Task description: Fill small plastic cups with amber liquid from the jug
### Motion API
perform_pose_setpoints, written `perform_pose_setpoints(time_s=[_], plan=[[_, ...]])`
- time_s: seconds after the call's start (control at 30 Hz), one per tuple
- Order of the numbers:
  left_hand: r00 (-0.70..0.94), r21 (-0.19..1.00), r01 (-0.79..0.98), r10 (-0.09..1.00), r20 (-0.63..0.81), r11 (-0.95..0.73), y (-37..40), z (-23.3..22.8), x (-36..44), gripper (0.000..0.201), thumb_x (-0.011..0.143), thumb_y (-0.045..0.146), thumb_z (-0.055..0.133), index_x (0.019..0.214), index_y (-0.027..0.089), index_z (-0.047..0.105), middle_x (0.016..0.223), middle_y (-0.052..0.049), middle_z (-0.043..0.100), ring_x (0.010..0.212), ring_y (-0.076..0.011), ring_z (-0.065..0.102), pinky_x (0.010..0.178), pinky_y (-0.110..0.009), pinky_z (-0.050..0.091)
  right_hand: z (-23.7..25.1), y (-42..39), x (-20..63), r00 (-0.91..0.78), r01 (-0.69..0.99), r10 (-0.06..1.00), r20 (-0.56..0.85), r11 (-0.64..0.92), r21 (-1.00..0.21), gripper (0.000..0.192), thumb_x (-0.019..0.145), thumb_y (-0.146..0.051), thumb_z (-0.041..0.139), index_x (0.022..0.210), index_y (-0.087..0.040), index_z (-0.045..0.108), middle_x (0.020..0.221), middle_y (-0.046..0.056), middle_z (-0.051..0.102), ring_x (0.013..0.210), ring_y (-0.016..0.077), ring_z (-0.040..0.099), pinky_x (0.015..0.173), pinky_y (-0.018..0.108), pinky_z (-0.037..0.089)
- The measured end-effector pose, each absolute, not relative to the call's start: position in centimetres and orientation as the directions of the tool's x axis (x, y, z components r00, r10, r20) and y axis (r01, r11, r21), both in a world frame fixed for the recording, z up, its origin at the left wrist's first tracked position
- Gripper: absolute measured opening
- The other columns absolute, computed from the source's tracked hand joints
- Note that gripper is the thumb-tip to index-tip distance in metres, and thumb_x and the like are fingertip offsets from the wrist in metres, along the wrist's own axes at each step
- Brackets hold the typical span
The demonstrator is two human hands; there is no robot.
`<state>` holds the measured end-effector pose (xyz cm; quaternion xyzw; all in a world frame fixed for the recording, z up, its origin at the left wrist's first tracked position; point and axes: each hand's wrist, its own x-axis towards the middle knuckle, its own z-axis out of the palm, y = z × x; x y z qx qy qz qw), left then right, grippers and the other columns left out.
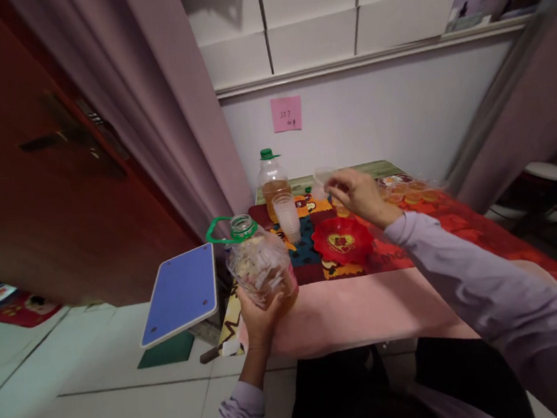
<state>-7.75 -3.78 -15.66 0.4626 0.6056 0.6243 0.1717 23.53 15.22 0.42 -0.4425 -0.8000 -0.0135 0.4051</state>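
Fingers of left hand (259, 313) wrapped under jug (261, 265), held tilted off worktop's (350, 308) near-left corner, green lid open. Right hand (360, 194) fingers pinch clear cup (324, 178) above worktop's far side. Cup stack (288, 216), bottle (274, 184), red dish (342, 240) between; filled cups (410, 188) just right.

Single head-worn view, looking forward and down from above the seated person's lap. The small table (350, 308) sits close below; the wall (373, 117) stands behind it, the door (26, 164) left.
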Motion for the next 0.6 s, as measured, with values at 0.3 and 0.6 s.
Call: perform_pose_setpoints(time_s=[0.3, 0.6], plan=[[-0.517, 0.935, 0.275, 0.786, 0.340, -0.223, -3.7, -15.5, -7.2, 0.086, 0.066, 0.050, 0.098, 0.133, 0.017, 0.057, 0.126, -0.011, 0.077, 0.113, -0.0328, 0.078, 0.102, -0.048, 0.064, -12.4, 12.3, 26.4, -0.273, 0.846, 0.912, 0.307, 0.379, -0.376, 0.016, 0.101, -0.021, 0.067, 0.099, -0.020, 0.084, 0.108, 0.012, 0.082, 0.091, 0.0245, 0.074, 0.080, 0.033, 0.053], [-0.532, 0.944, 0.259, 0.785, 0.318, -0.206, -3.7, -15.4, -7.1, 0.087, 0.063, 0.051, 0.099, 0.132, 0.018, 0.058, 0.123, -0.010, 0.078, 0.111, -0.0322, 0.078, 0.102, -0.048, 0.064, -11.9, 11.2, 26.9, -0.291, 0.819, 0.872, 0.393, 0.439, -0.370, 0.034, 0.104, -0.029, 0.071, 0.136, -0.023, 0.078, 0.142, 0.014, 0.076, 0.114, 0.0297, 0.078, 0.094, 0.038, 0.061]])
